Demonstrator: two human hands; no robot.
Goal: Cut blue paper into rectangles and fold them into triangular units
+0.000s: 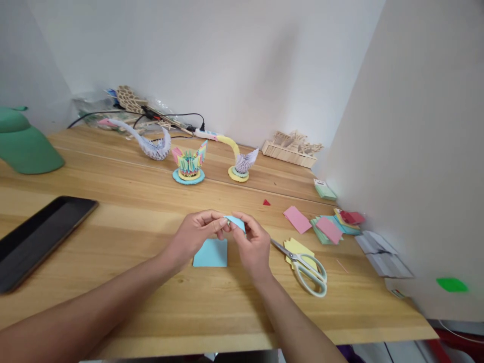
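Note:
A small piece of blue paper (236, 222) is held between my two hands above the middle of the table. My left hand (197, 233) pinches its left end with thumb and fingers. On the right end, my right hand (252, 244) has its thumb in front and its fingers behind. The paper looks folded, but my fingers hide part of it. Beneath my hands lies a flat sheet of blue paper (210, 254). Just right of my right hand, scissors (302, 264) with pale handles rest partly on a stack of yellow paper (300, 247).
Folded-paper swans (153, 146) and a multicoloured paper figure (189, 164) stand farther back. Pink paper (297, 219) and other coloured stacks lie at right. A black phone (41, 237) and a green container (26, 143) are at left. A wooden model (293, 148) stands by the wall.

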